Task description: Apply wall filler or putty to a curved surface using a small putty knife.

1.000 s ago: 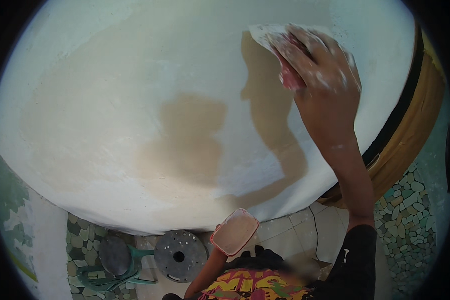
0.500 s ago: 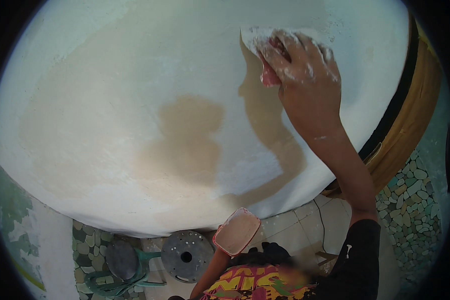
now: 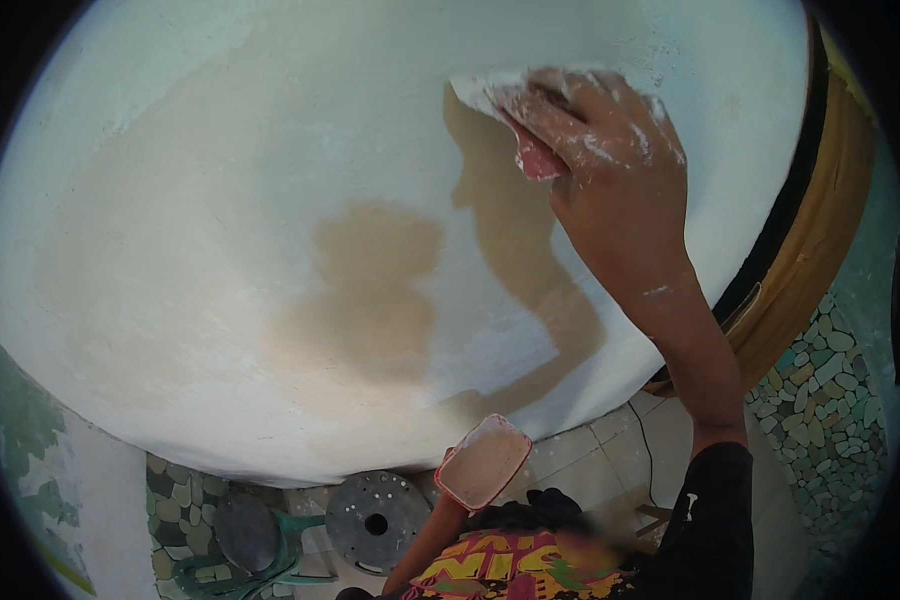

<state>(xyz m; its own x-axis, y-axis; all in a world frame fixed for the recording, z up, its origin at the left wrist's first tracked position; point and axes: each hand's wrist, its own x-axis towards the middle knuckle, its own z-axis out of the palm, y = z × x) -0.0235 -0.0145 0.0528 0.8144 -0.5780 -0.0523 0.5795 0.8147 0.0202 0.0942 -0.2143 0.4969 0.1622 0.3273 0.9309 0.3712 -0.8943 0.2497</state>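
Observation:
A broad white wall (image 3: 220,180) fills most of the head view, with damp-looking darker patches and my shadow on it. My right hand (image 3: 610,130), smeared with white paste, is closed around a putty knife (image 3: 540,158) with a red handle. The knife's whitened blade lies against the upper part of the wall. Low in the middle, my left hand (image 3: 452,508) holds up a red-rimmed rectangular tub (image 3: 485,462) of pale paste. Its fingers are mostly hidden under the tub.
A round dark stool (image 3: 375,522) with holes stands at the wall's foot, beside a green plastic chair (image 3: 288,545) carrying a dark round thing (image 3: 245,532). Brown wood trim (image 3: 820,250) edges the wall at right. A thin cable (image 3: 650,450) crosses the tiled floor (image 3: 590,470).
My right hand has drawn the putty knife slightly left and down across the wall. The tub in my left hand has shifted a little to the right.

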